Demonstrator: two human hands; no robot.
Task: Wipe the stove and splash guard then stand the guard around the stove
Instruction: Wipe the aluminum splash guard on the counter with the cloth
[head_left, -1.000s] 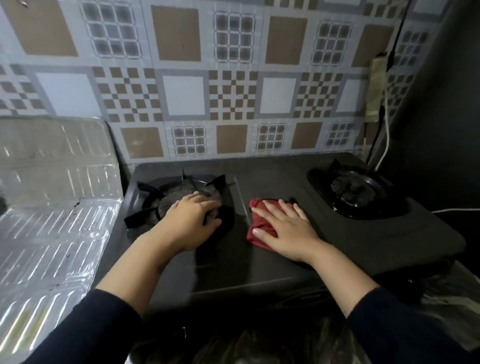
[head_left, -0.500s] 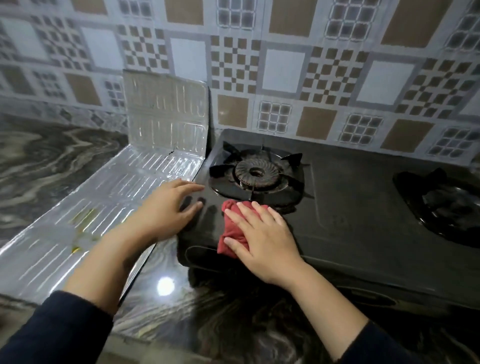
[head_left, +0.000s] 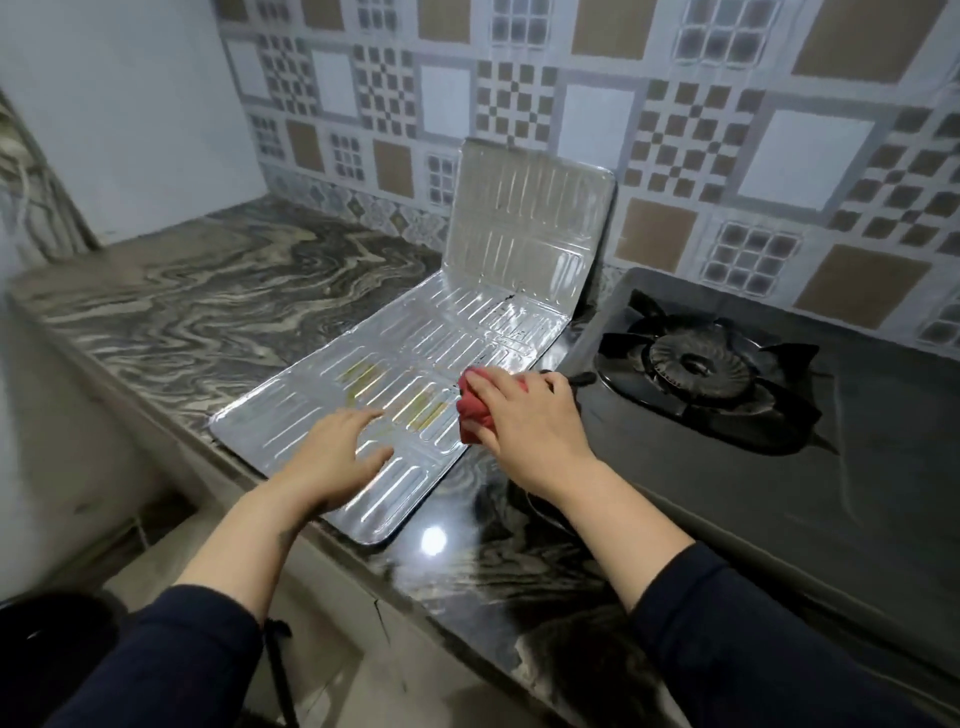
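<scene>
A silver ribbed splash guard (head_left: 431, 343) lies mostly flat on the counter left of the stove, its far panel leaning against the tiled wall. Yellowish stains mark its middle. The black gas stove (head_left: 753, 441) stands to the right, its left burner visible. My right hand (head_left: 524, 421) grips a red cloth (head_left: 475, 413) at the guard's right edge, beside the stove's front left corner. My left hand (head_left: 332, 457) rests flat, fingers spread, on the guard's near panel.
The guard and stove sit on a dark marbled counter (head_left: 218, 306), whose front edge runs diagonally below my arms. A patterned tile wall (head_left: 675, 130) stands behind. A plain pale wall closes the far left corner.
The view has swung left. My right hand has carried the red cloth off the stove top to the guard's edge. My left hand has moved from the stove's side onto the guard.
</scene>
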